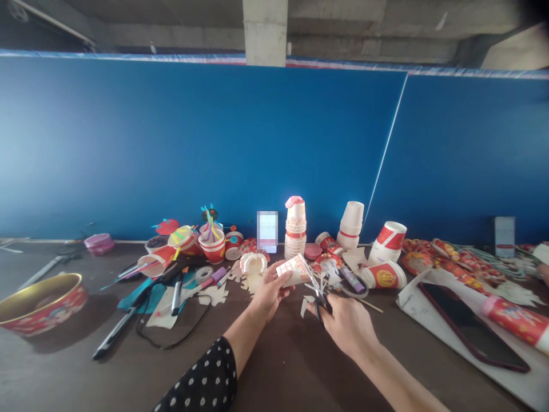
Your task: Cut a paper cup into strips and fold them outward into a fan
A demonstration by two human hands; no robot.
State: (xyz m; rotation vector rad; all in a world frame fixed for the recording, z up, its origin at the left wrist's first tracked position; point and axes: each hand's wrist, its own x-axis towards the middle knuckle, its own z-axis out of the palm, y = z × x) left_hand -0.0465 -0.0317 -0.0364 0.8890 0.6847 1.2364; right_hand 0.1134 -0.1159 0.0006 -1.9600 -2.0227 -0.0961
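Polka-dot sleeve [201, 377], cut off at lower edge; left hand [270, 292] grips red paper cup [293, 270]; right hand [347, 326] grips scissors [316, 289], finger loops hidden.

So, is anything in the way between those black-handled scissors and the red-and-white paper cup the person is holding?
Nothing visible stands between them. The metal blades of the black-handled scissors, held in the right hand, reach the red-and-white paper cup held in the left hand.
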